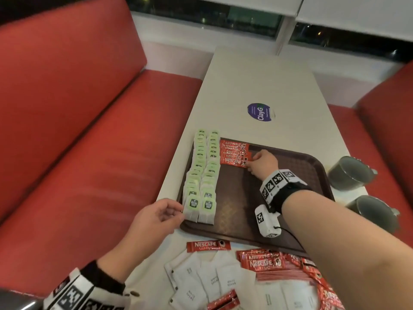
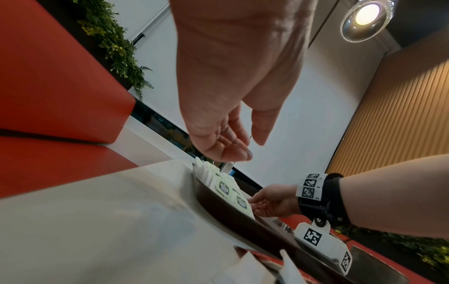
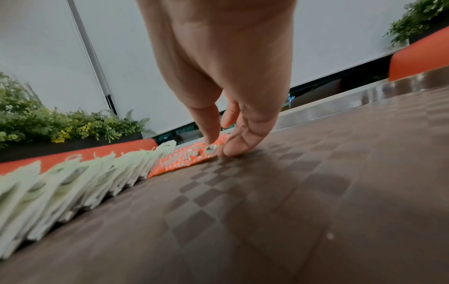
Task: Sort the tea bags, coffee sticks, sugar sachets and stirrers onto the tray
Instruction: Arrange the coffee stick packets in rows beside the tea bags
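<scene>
A brown tray (image 1: pixel 245 198) lies on the white table. Two rows of green tea bags (image 1: pixel 201 175) run along its left side. Several red coffee sticks (image 1: pixel 233 151) lie at its far end. My right hand (image 1: pixel 252 163) pinches the right end of the nearest coffee stick (image 3: pixel 179 159), which lies flat on the tray (image 3: pixel 291 192); the thumb sits on top. My left hand (image 1: pixel 176 211) hovers at the tray's near left corner, beside the nearest tea bag (image 2: pixel 223 188). Its fingers (image 2: pixel 233 149) are loosely curled and hold nothing.
Loose white sugar sachets (image 1: pixel 212 280) and more red coffee sticks (image 1: pixel 263 262) lie on the table in front of the tray, with one stick (image 1: pixel 207 245) apart. Two grey mugs (image 1: pixel 350 173) (image 1: pixel 375 213) stand right of the tray. Red benches flank the table.
</scene>
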{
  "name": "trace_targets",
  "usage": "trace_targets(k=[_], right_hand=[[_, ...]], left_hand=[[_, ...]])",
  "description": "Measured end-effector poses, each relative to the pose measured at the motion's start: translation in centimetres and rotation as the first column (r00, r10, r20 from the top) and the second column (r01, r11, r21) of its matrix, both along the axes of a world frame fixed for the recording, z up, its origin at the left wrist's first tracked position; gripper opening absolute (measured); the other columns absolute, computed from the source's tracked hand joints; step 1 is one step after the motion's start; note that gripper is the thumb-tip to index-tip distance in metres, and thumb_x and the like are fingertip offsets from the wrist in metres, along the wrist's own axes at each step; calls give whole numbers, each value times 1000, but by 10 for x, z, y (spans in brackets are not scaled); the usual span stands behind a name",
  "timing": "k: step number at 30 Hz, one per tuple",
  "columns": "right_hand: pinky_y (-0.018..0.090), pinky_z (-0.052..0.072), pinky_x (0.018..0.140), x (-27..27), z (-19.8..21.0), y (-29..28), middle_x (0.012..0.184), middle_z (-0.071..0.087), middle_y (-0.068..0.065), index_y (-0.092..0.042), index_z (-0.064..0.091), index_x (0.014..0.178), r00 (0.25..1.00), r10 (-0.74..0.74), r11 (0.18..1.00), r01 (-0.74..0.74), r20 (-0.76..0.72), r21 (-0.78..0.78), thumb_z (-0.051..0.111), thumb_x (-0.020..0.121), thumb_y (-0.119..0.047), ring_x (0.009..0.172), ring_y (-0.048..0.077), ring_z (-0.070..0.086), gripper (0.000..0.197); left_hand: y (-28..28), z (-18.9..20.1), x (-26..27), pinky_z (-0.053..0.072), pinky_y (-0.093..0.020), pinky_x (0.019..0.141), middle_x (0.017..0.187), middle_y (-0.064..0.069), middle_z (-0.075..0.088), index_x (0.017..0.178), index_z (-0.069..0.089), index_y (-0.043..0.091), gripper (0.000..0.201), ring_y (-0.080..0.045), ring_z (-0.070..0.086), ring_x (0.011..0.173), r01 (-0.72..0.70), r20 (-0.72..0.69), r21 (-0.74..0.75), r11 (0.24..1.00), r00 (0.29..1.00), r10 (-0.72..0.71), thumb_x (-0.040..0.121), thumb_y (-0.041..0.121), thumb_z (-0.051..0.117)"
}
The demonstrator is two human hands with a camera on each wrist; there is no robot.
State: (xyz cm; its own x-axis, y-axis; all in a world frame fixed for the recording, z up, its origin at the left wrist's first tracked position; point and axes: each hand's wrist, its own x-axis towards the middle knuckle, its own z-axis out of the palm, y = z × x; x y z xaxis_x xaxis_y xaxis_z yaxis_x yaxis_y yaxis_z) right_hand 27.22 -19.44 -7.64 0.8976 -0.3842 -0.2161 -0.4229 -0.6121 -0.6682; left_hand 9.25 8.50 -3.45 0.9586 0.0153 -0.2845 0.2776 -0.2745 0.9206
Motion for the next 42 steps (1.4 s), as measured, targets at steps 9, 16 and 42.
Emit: trace_targets(k=[9, 16, 42], right_hand=[[27, 47, 67, -96, 77, -4, 72, 65, -2, -19, 61, 78, 963, 201, 965, -226, 179, 130, 71, 80, -14, 70, 15, 62, 11], [10, 39, 70, -221, 90, -14, 85, 65, -12, -28, 68, 87, 767, 615, 754, -640, -184, -149, 73, 80, -21, 77, -2, 56, 12], [37, 42, 88, -263, 57, 12, 118, 51, 7, -13, 52, 126, 678, 580, 404, -721, -452, -563, 49, 89, -3, 107, 26, 51, 38]], left_hand=[[-14, -7, -10, 42, -6, 72, 91, 14, 67, 89, 68, 32, 5, 4, 58, 85, 436, -91, 382, 815, 895, -437, 86, 28, 67], [-37, -11, -10, 47, -22, 86, 103, 10, 69, 107, 69, 24, 21, -6, 61, 94, 508, -70, 600, 618, 803, -592, 93, 31, 55], [-59, -8, -41, 51, -29, 74, 94, 4, 62, 95, 62, 22, 11, -15, 57, 84, 404, -145, 835, 373, 816, -559, 93, 20, 52]])
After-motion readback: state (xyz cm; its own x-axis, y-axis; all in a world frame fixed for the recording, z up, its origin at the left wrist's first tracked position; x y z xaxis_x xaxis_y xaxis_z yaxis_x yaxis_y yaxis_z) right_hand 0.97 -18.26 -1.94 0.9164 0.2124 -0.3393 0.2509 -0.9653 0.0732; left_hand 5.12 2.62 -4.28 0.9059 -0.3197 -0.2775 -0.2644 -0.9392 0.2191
